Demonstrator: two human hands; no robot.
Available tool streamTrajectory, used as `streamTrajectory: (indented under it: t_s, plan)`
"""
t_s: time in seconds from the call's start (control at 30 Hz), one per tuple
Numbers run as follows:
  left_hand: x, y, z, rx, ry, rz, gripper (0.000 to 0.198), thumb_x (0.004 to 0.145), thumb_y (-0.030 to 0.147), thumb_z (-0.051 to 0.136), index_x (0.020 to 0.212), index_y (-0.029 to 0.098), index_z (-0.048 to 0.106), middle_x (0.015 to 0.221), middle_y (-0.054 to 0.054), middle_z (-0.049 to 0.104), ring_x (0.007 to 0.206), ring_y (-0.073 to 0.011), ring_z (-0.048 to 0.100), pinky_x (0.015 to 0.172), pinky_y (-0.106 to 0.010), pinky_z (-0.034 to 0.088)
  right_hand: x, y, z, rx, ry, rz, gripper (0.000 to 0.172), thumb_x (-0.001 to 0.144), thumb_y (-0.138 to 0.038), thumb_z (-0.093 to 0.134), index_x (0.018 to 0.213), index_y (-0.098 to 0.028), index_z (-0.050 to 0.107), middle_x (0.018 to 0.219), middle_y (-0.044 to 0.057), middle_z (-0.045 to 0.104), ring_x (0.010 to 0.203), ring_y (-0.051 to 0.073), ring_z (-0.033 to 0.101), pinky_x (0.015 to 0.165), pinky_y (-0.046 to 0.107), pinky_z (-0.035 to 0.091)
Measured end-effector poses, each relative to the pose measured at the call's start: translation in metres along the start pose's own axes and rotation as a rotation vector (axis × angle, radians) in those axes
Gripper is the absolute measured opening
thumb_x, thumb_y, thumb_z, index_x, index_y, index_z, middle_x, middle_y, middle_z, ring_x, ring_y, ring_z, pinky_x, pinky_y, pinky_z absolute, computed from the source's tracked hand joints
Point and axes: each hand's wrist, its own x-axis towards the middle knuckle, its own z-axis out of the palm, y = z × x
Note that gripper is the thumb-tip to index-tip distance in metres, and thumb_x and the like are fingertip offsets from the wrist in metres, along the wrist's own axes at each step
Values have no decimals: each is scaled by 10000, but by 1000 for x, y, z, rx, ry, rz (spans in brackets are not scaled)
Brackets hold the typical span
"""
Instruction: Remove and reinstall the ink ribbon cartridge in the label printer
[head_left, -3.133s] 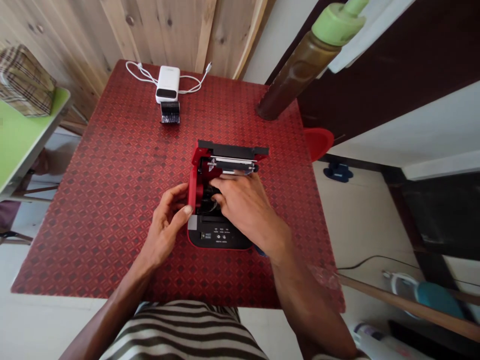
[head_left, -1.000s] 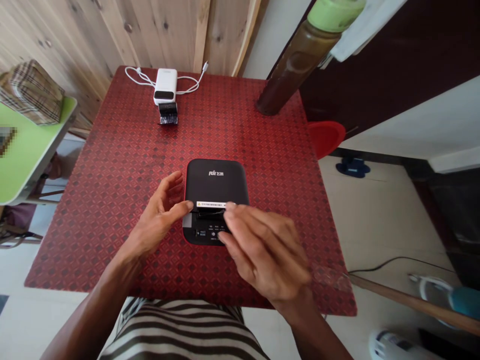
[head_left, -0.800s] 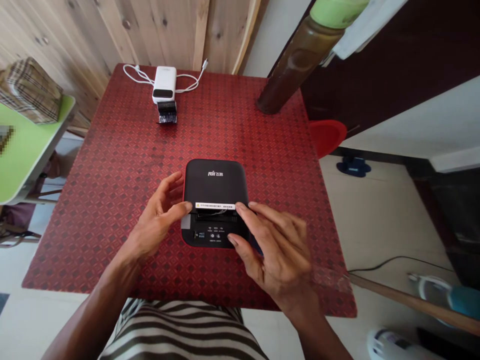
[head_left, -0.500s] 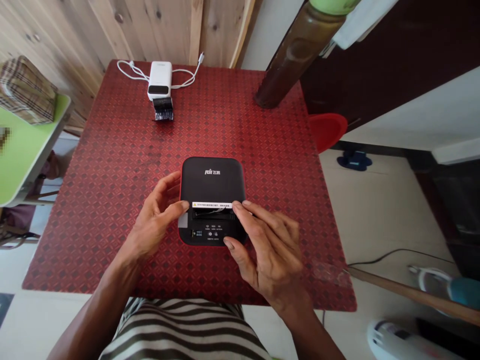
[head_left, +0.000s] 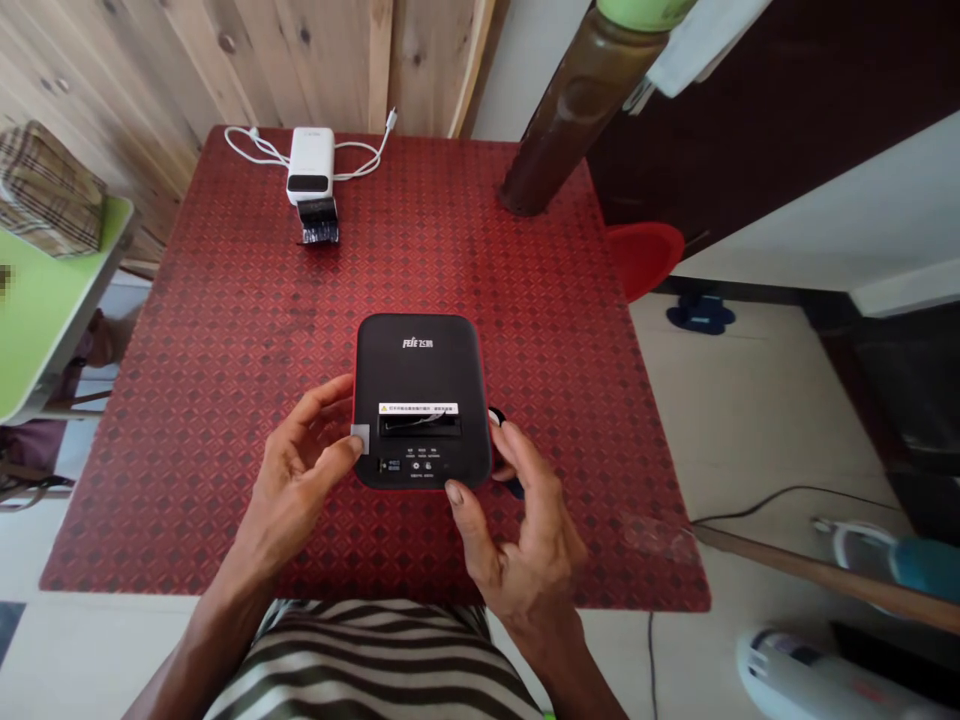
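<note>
Printer (head_left: 418,375) sat on the red table (head_left: 217,320). Half-curled, the left hand (head_left: 289,485) held its left side, thumb on the grey patch (head_left: 364,434); the right hand (head_left: 521,535), likewise bent, gripped the near right corner, thumb at the front edge.

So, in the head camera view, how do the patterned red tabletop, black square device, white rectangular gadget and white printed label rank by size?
1. Patterned red tabletop
2. Black square device
3. White rectangular gadget
4. White printed label
The gadget sits farther away, which shrinks it.
</note>
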Motion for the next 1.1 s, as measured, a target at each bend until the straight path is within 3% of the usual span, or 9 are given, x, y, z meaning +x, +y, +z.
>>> streamTrajectory:
  t_s: [0.23,0.6,0.8,0.87,0.97,1.1]
  plan:
    - [-2,5,8,-17,33,-35,500,980,407,847,1459,302,749,1439,-89,807,1297,-333,769,1027,-460,631,-1,-2,2,10,21,32,720,1094,-329,773,1740,-183,491,1425,233,819,1200,354,861,949,496,770]
    - [-3,3,14,-53,48,-27,473,984,375,834,1439,284,739,1457,-88,794,1371,-316,731,1149,-477,579,-14,0,14,176,57,256,758,1061,-445,815,1705,-195,504,1423,241,820,1181,334,863,909,476,752]
    - [-5,-1,12,-54,36,-20,487,1006,411,824,1468,290,730,1506,-94,783,1441,-337,701,1208,-511,556,-12,2,7,183,23,268,726,1062,-447,810,1681,-195,524,1418,230,823,1197,334,856,946,496,740]
    - [-5,-3,10,-32,28,-7,492,1026,429,811,1495,307,727,1536,-89,770,1469,-344,685,1224,-519,544,1,3,-4,151,8,215,657,1079,-426,787,1655,-209,556,1400,208,832,1150,322,861,936,497,741]
    - [-5,-6,6,-15,9,11,501,1033,434,801,1514,317,721,1541,-87,770,1462,-350,690,1214,-522,551,34,7,-18,42,-11,9,403,1103,-264,747,1503,-249,703,1319,146,858,1110,298,852,965,479,724]
    - [0,-17,3,-7,-2,69,488,1076,500,743,1519,299,713,1549,-96,760,1447,-359,695,1214,-532,543,90,14,-7,-15,-248,-277,315,1133,-82,613,1341,-245,786,1206,82,883,1072,259,820,995,448,686]
